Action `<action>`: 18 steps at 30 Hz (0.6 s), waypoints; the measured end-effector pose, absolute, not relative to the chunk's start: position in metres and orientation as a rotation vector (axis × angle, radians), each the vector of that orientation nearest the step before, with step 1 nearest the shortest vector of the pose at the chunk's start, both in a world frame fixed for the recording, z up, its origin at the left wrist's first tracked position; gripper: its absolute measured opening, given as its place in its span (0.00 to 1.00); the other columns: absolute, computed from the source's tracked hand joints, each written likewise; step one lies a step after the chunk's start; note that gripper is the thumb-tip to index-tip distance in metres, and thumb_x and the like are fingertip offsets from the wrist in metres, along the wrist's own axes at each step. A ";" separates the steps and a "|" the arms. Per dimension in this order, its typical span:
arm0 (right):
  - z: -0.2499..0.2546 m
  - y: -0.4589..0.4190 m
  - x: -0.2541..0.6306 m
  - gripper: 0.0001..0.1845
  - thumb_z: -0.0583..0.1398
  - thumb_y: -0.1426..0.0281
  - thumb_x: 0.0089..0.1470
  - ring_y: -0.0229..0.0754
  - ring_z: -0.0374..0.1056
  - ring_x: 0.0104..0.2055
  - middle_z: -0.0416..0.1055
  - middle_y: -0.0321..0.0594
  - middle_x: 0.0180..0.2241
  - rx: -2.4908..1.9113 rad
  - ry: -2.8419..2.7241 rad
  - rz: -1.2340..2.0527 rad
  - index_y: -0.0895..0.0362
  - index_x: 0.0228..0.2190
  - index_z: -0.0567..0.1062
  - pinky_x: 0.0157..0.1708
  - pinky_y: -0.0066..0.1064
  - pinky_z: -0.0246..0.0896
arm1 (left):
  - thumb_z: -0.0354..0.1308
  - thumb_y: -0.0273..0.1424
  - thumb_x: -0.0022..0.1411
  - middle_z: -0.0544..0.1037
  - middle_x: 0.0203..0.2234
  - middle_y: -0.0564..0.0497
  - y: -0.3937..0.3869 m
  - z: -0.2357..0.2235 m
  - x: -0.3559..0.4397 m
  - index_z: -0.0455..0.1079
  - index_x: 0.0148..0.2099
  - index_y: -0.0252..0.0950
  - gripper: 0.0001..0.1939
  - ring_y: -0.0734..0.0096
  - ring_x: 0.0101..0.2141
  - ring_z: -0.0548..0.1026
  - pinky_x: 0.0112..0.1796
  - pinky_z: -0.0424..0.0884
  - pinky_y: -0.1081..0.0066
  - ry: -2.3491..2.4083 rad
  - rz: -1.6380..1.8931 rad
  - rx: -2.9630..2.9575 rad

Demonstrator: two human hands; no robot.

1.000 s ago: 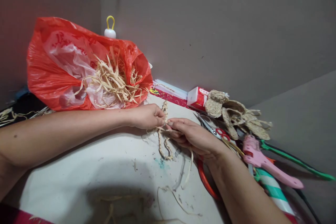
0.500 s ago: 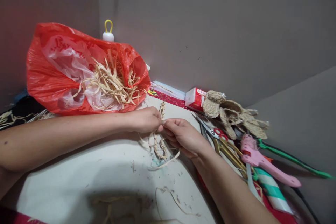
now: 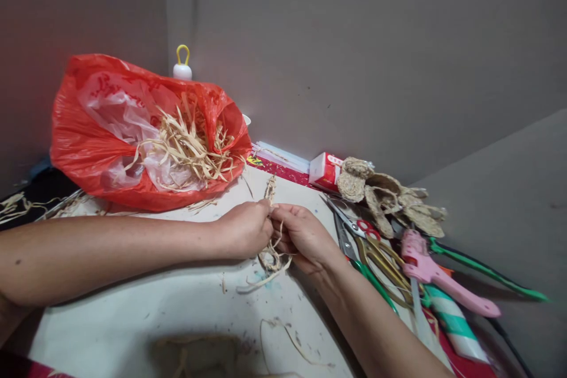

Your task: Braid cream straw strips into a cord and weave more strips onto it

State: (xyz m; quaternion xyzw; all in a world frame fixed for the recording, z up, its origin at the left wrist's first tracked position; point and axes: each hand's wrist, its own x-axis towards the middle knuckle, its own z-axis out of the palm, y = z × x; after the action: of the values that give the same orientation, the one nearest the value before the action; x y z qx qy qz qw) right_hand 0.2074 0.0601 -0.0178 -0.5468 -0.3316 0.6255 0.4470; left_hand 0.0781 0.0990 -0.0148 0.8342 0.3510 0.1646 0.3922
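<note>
My left hand [image 3: 245,228] and my right hand [image 3: 301,236] meet over a white table [image 3: 133,319]. Both pinch the same braided straw cord [image 3: 269,189], which runs away from the fingers toward the wall and hangs in loose loops [image 3: 270,260] beneath them. Each hand's fingers are closed tight on the strands. A red plastic bag [image 3: 88,136] full of pale straw strips [image 3: 190,147] lies just behind my left forearm.
Right of my hands lie scissors with red handles [image 3: 361,225], gold-handled scissors [image 3: 383,260], a pink glue gun [image 3: 436,274], woven straw pieces [image 3: 390,192] and a small red-and-white box [image 3: 325,170]. A white bottle with a yellow loop [image 3: 182,65] stands behind the bag. Grey walls close the corner.
Both hands have drawn a little nearer to me and downward with the cord. The loose strands under them have bunched up into loops. The view shifted slightly.
</note>
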 end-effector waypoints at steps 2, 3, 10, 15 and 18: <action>-0.015 0.061 0.210 0.19 0.66 0.64 0.40 0.25 0.38 0.12 0.47 0.22 0.10 -1.298 -0.824 1.573 0.57 0.15 0.61 0.12 0.21 0.31 | 0.48 0.27 0.55 0.75 0.25 0.49 0.106 -0.005 0.074 0.66 0.39 0.34 0.09 0.68 0.26 0.73 0.28 0.66 0.72 0.854 0.290 2.021; -0.014 0.061 0.212 0.18 0.66 0.65 0.40 0.25 0.38 0.13 0.47 0.22 0.11 -1.272 -0.826 1.588 0.58 0.16 0.62 0.12 0.20 0.32 | 0.49 0.30 0.56 0.73 0.20 0.51 0.111 0.001 0.072 0.66 0.37 0.34 0.08 0.69 0.21 0.71 0.24 0.64 0.72 0.840 0.201 1.955; -0.012 0.066 0.229 0.11 0.64 0.66 0.46 0.25 0.35 0.14 0.44 0.21 0.13 -1.230 -0.880 1.684 0.62 0.25 0.71 0.13 0.19 0.31 | 0.50 0.31 0.57 0.65 0.17 0.57 0.143 0.000 0.069 0.63 0.25 0.34 0.10 0.80 0.19 0.63 0.24 0.59 0.77 0.867 0.611 1.774; -0.015 0.067 0.233 0.14 0.65 0.64 0.45 0.25 0.39 0.14 0.47 0.23 0.13 -1.260 -0.937 1.716 0.61 0.22 0.70 0.13 0.19 0.34 | 0.49 0.31 0.58 0.65 0.16 0.58 0.129 -0.019 0.077 0.63 0.27 0.34 0.10 0.81 0.17 0.60 0.22 0.57 0.77 0.671 0.354 1.442; -0.012 0.066 0.236 0.14 0.66 0.63 0.44 0.26 0.40 0.15 0.47 0.24 0.14 -1.298 -0.948 1.739 0.61 0.24 0.71 0.12 0.18 0.35 | 0.51 0.32 0.57 0.66 0.18 0.57 0.129 -0.021 0.075 0.68 0.27 0.32 0.11 0.82 0.18 0.58 0.22 0.54 0.78 0.697 0.464 1.561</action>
State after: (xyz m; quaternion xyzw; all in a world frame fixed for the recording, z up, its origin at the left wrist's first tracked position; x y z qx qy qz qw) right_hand 0.2358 0.0663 -0.0124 -0.5077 -0.3707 0.6800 0.3772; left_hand 0.0754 0.1288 -0.0208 0.6825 0.3045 0.2030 0.6327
